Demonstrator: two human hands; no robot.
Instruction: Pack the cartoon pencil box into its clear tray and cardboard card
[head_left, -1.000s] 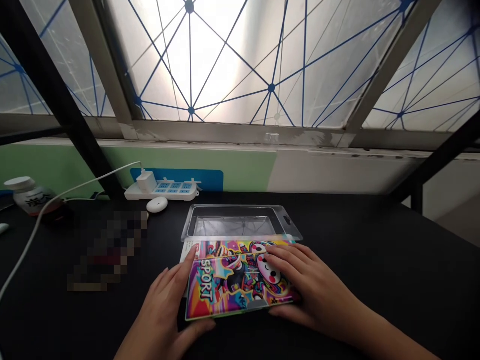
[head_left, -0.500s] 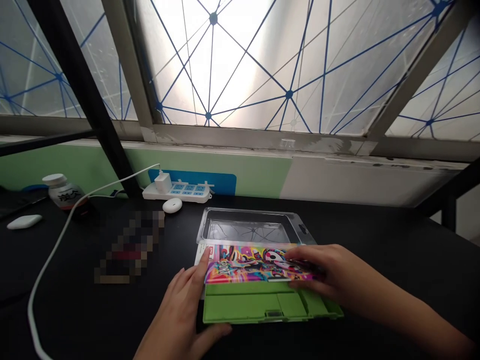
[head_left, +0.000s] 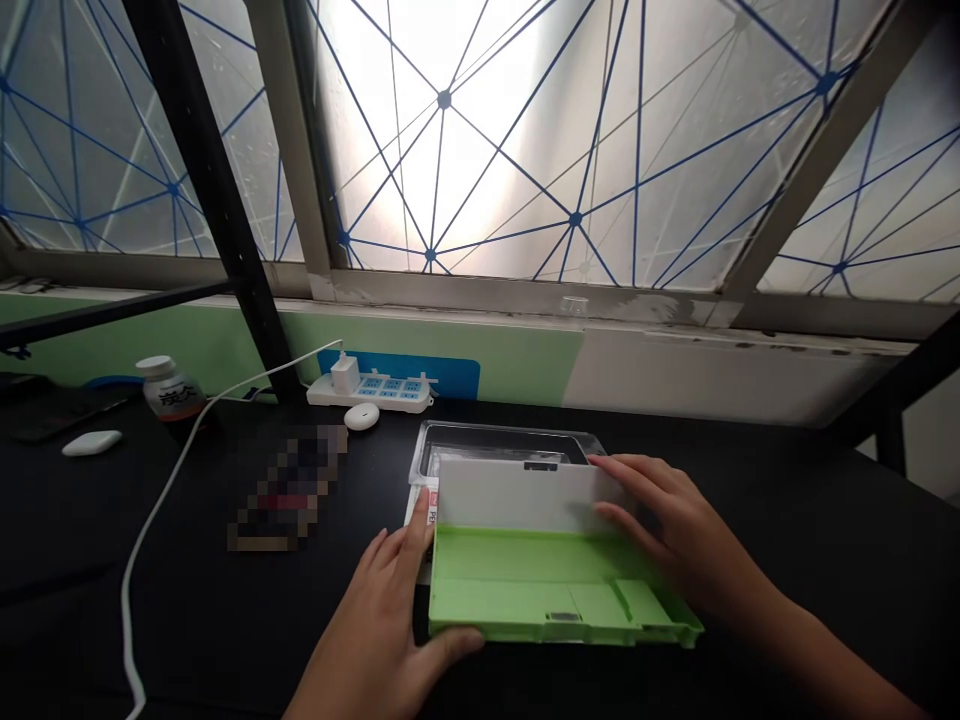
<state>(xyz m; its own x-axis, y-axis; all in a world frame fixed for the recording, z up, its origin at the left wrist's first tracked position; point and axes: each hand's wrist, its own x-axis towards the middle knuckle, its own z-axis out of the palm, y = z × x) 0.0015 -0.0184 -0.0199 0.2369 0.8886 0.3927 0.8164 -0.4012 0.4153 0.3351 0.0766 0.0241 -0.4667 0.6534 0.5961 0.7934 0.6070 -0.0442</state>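
Observation:
A green pencil box (head_left: pixel 517 600) lies in front of me on the black desk, with its shallow compartments facing up. Its pale grey lid (head_left: pixel 517 495) stands tilted up at the far side, plain face toward me. My left hand (head_left: pixel 390 610) grips the box's left end, thumb along the front corner and fingers along the side. At the lid's right edge, my right hand (head_left: pixel 660 510) holds it between thumb and fingers. A printed white card (head_left: pixel 415 498) shows partly at the left, under the box. Behind the lid lies a clear plastic tray (head_left: pixel 510 435), partly hidden.
A white power strip (head_left: pixel 371 390) with a plugged-in charger stands against the wall. Its white cable (head_left: pixel 161 490) runs down the desk's left side. Nearby are a round white case (head_left: pixel 361 416), a white bottle (head_left: pixel 171 388), a small white object (head_left: pixel 91 443) and a blurred-out item (head_left: pixel 289 490).
The lid's colourful printed face has gone from sight, and its plain pale side now faces me, raised. My right hand has moved with the lid's edge. The view has shifted slightly.

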